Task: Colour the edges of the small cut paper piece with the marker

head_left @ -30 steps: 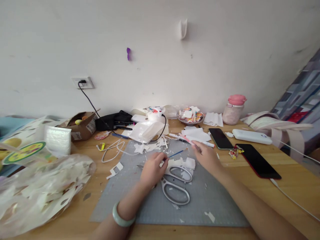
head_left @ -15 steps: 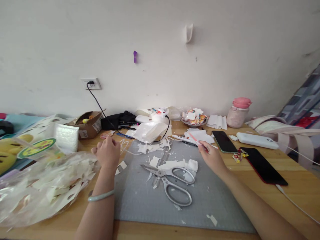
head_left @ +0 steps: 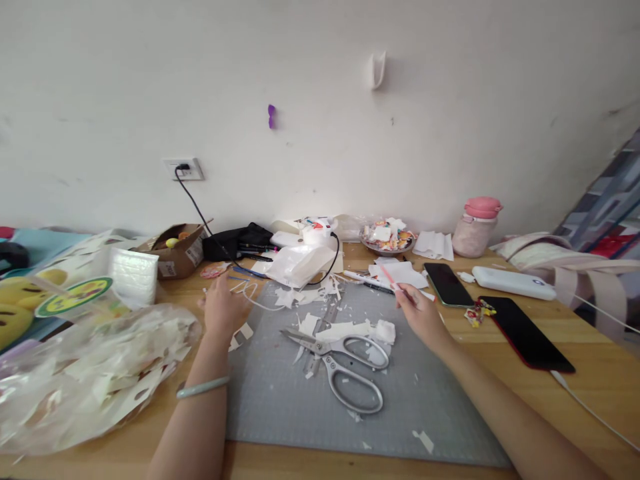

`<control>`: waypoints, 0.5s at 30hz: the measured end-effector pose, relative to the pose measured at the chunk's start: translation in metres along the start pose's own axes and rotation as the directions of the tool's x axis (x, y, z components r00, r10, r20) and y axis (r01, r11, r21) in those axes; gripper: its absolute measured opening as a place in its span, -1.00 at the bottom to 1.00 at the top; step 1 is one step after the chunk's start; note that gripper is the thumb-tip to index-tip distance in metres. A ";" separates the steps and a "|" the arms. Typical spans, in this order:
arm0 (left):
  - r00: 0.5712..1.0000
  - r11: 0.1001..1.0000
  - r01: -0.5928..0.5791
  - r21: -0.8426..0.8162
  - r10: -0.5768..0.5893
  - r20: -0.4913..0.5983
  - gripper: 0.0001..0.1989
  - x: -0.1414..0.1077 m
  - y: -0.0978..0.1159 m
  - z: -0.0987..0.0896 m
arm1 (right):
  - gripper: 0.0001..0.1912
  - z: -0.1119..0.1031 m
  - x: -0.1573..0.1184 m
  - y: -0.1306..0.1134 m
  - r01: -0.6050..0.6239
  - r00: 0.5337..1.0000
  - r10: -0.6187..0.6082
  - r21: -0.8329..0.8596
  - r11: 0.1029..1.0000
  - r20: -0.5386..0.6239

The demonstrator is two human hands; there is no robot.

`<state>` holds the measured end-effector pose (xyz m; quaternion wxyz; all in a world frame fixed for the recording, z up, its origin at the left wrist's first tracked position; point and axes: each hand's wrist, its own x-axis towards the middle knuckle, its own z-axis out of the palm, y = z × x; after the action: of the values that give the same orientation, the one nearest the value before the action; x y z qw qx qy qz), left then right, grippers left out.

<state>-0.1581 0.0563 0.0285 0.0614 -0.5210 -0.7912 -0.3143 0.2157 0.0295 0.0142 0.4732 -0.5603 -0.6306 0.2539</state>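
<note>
My left hand [head_left: 225, 305] is over the left edge of the grey cutting mat [head_left: 425, 400], beside a thin white cable [head_left: 265, 306]; its fingers are smeared and mostly hidden, so what they hold, if anything, cannot be made out. On the right, my right hand [head_left: 419, 313] is closed on a thin pink stick [head_left: 387, 273] that points up and left. Silver scissors [head_left: 345, 357] lie on the mat between my hands, blades partly spread toward the left. White paper scraps [head_left: 345, 329] and a clear ruler [head_left: 327, 313] lie behind and under them.
A plastic bag of scraps [head_left: 100, 373] and a lidded cup [head_left: 75, 297] stand left. Behind are a cardboard box [head_left: 183, 260], a white device [head_left: 318, 232] with black cable, and a bowl of scraps [head_left: 386, 237]. Two phones [head_left: 525, 333], a power bank [head_left: 514, 283] and a pink-lidded bottle [head_left: 477, 230] are right.
My left hand has turned and moved slightly lower and to the right, its fingers now facing away. My right hand, still with the pink stick, has shifted only a little.
</note>
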 end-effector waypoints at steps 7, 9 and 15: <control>0.890 0.786 -0.304 -0.538 0.436 0.135 -0.73 -0.072 0.083 0.003 | -0.68 0.018 -0.023 -0.027 -0.062 0.983 0.015 0.248 0.967 0.185; 0.712 0.693 -0.306 -0.653 0.622 0.326 -0.73 -0.102 0.106 0.003 | -0.68 0.025 -0.031 -0.031 -0.080 0.971 0.008 0.291 0.953 0.241; 0.522 0.645 -0.116 -0.755 0.686 0.506 -0.75 -0.147 0.123 0.008 | -0.68 0.040 -0.043 -0.026 -0.096 0.950 -0.013 0.329 0.939 0.313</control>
<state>0.0157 -0.0228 0.0126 -0.3814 -0.7692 -0.4251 -0.2868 0.1652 -0.0091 0.0056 0.4522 -0.4363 -0.6317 0.4540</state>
